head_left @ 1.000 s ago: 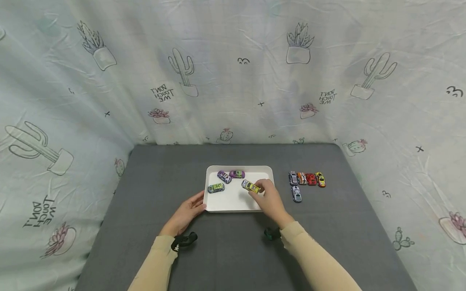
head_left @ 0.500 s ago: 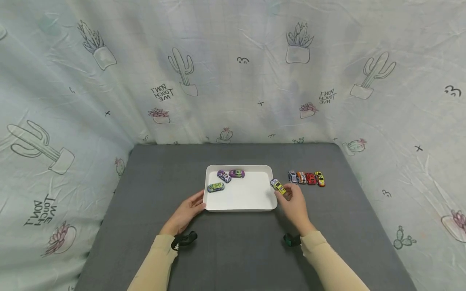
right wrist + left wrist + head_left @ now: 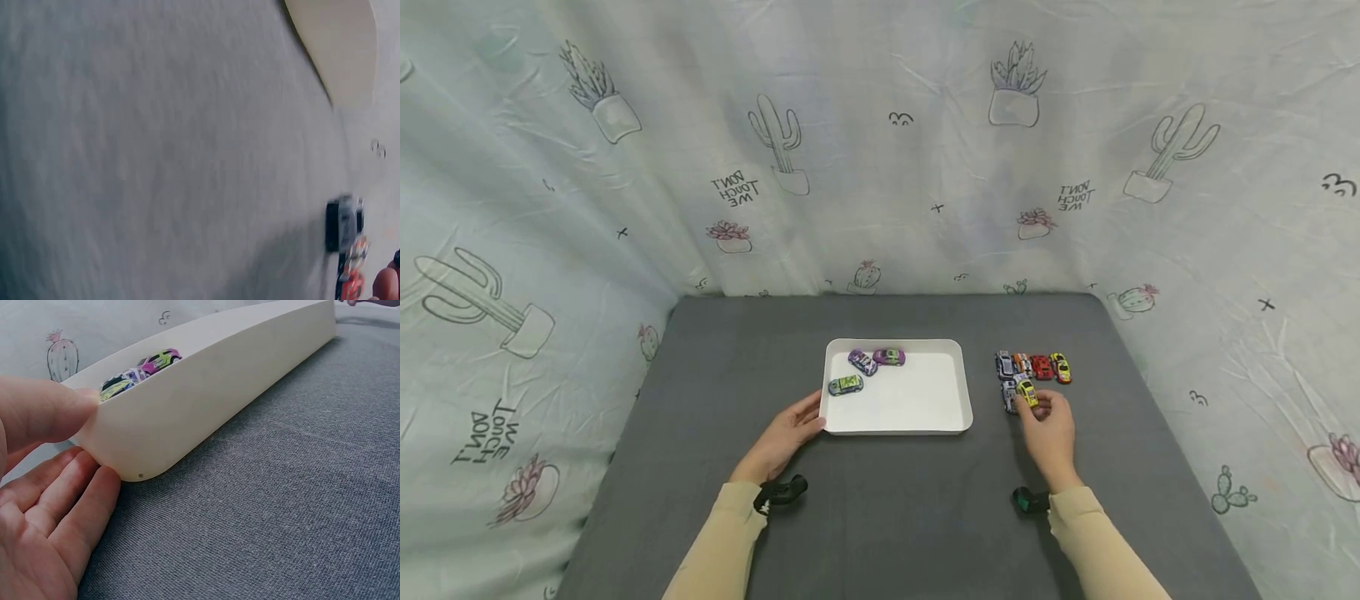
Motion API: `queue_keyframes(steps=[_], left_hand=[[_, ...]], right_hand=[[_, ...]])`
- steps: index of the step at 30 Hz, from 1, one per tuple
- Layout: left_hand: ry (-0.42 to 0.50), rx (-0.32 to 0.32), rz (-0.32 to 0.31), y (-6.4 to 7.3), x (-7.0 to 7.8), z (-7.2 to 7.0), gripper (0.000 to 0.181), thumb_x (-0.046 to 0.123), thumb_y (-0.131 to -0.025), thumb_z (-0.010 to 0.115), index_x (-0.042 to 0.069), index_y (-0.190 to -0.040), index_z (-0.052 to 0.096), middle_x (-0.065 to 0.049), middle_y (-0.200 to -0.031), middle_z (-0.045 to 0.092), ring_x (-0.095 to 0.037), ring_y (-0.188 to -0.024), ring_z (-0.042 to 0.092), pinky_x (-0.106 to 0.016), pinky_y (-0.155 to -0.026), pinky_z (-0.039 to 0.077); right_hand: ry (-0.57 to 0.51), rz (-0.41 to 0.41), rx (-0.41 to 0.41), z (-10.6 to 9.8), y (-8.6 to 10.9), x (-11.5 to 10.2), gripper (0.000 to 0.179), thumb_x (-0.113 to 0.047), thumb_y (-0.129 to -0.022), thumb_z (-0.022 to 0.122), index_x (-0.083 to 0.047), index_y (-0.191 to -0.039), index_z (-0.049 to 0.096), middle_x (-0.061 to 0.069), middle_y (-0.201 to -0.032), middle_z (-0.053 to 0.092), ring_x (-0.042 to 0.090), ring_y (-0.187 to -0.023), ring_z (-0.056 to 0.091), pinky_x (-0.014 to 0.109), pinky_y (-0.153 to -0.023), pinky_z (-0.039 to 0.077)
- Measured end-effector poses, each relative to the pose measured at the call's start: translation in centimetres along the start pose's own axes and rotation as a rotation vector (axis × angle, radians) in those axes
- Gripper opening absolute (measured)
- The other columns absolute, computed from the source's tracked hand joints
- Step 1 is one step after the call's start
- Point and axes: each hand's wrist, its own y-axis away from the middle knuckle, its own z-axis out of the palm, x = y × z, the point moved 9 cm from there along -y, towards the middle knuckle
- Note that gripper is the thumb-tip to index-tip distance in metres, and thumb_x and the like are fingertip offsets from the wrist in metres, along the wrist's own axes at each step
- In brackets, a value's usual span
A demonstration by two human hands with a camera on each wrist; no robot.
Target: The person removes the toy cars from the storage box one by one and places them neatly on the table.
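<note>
Grey fabric tabletop [image 3: 880, 517]; right of the white rectangular tray [image 3: 921, 400], right hand [image 3: 1049, 429] kinda pinches a yellow toy car's [image 3: 1027, 392] near end, long axis mostly away. Left hand [image 3: 784, 437] touches tray, fingers straightish.

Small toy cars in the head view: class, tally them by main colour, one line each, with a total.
Purple: 2 (purple-white car, purple-green car)
Green: 1 (green-patterned car)
Grey-white: 2 (far grey-white car, near grey-white car)
Orange-white: 1 (orange-white car)
Red: 1 (red car)
Yellow: 2 (yellow-red car, held yellow car)
Total: 9
</note>
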Motion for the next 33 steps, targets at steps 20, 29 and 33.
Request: queue_keyframes(steps=[20, 29, 33], left_hand=[[0.004, 0.009, -0.009, -0.1, 0.0, 0.0, 0.061, 0.015, -0.095, 0.064, 0.022, -0.149, 0.039, -0.006, -0.148, 0.043, -0.021, -0.136, 0.038, -0.043, -0.109, 0.034], [-0.007, 0.021, -0.012, 0.1, 0.2, 0.1, 0.06, 0.016, -0.095, 0.065, 0.022, -0.149, 0.039, -0.003, -0.146, 0.045, -0.02, -0.135, 0.04, -0.042, -0.108, 0.035], [-0.005, 0.015, -0.004, 0.1, 0.3, 0.2, 0.061, 0.016, -0.095, 0.064, 0.02, -0.15, 0.039, -0.005, -0.147, 0.044, -0.021, -0.135, 0.039, -0.043, -0.108, 0.035]], right_hand=[[0.081, 0.203, 0.017, -0.6, -1.3, 4.4, 0.048, -0.042, -0.09, 0.067, 0.001, -0.109, 0.057, 0.015, -0.096, 0.058, 0.027, -0.083, 0.055, 0.037, -0.064, 0.041], [0.137, 0.219, -0.028, -0.1, -1.4, 4.1, 0.045, -0.039, -0.09, 0.069, 0.001, -0.109, 0.059, 0.016, -0.098, 0.056, 0.03, -0.086, 0.053, 0.04, -0.068, 0.04], [0.149, 0.197, -0.056, 0.0, -1.4, 3.7, 0.043, -0.037, -0.091, 0.067, 0.001, -0.108, 0.06, 0.017, -0.099, 0.056, 0.031, -0.088, 0.054, 0.043, -0.071, 0.041]])
